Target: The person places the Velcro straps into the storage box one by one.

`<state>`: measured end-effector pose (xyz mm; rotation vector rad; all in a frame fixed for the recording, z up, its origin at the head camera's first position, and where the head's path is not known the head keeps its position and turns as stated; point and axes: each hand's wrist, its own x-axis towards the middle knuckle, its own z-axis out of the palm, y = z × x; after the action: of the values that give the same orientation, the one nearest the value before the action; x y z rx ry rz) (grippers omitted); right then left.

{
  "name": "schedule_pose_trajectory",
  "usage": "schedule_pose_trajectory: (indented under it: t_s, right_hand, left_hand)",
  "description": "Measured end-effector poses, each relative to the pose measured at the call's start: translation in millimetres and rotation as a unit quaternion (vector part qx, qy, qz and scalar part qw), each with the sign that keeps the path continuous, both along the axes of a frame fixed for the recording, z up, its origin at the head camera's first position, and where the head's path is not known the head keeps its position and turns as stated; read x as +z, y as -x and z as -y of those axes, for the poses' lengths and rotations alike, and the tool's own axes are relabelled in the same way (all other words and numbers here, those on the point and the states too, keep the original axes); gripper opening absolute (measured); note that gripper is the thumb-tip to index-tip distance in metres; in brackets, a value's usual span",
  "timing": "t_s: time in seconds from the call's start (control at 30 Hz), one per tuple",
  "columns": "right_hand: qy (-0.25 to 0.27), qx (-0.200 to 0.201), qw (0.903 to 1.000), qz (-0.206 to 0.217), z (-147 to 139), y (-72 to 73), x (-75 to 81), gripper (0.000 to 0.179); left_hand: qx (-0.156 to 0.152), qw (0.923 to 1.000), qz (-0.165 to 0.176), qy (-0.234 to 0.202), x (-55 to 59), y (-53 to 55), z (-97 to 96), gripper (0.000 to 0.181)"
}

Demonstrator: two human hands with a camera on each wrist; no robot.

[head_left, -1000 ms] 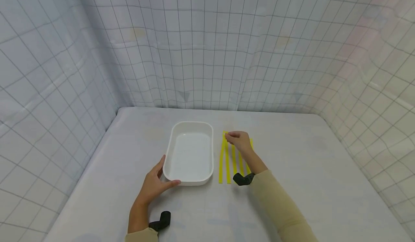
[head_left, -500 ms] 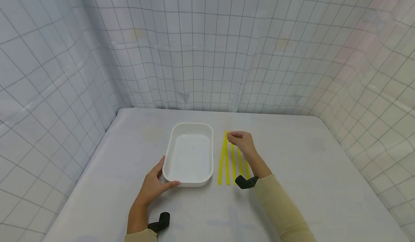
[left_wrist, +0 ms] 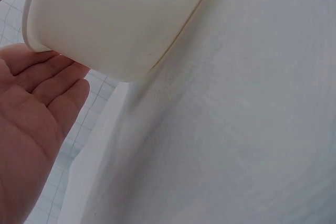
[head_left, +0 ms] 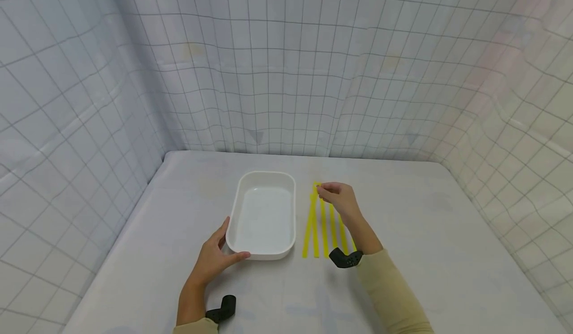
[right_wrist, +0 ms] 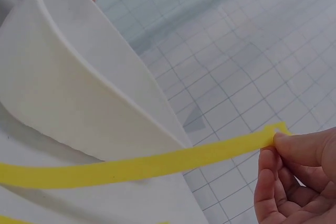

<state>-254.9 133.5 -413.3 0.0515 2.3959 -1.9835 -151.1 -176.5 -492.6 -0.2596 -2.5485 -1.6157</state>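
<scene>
A white rectangular tray [head_left: 265,219] lies on the table. My left hand [head_left: 213,260] rests at its near left corner, thumb along the near side and fingers on the left side. In the left wrist view the fingers of that hand [left_wrist: 44,90] lie fairly straight against the tray's rim [left_wrist: 31,32]. To the tray's right my right hand [head_left: 342,199] pinches the far end of a yellow strip. The right wrist view has thumb and fingers [right_wrist: 296,166] on the end of this thin, flat strip [right_wrist: 131,168], which slopes up from the table.
Several more yellow strips [head_left: 333,224] lie side by side under and beside my right hand. White cloth covers the table [head_left: 425,244]. Grid-patterned curtains [head_left: 286,85] hang behind it and along both sides.
My right hand has shifted slightly right, with the far end of the yellow strip in its pinch. The left hand and the tray have stayed in place.
</scene>
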Motion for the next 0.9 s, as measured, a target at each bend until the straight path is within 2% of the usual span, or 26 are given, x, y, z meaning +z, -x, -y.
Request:
schedule_pose_trajectory:
  t_s: [0.3,0.53,0.7,0.9]
  right_hand:
    - [0.023,-0.012,0.9995,-0.020,-3,-5.5,2.6,0.025]
    - [0.040,0.006,0.9988,-0.029,-6,-9.6,7.8,0.029]
    - [0.064,0.020,0.9965,-0.049,-9,-13.1,25.8,0.028]
    - [0.034,0.054,0.9948,-0.079,-11,-12.7,58.5,0.029]
  left_hand:
    - [0.005,0.9999,0.013,0.007,2.3,-2.1,-0.2,0.108]
    - [0.009,0.9998,0.015,0.010,2.6,-2.2,0.5,0.109]
    - [0.005,0.9999,0.008,0.008,3.2,-3.0,-0.1,0.107]
    - [0.003,1.0000,0.007,0.004,3.3,-2.8,-1.3,0.106]
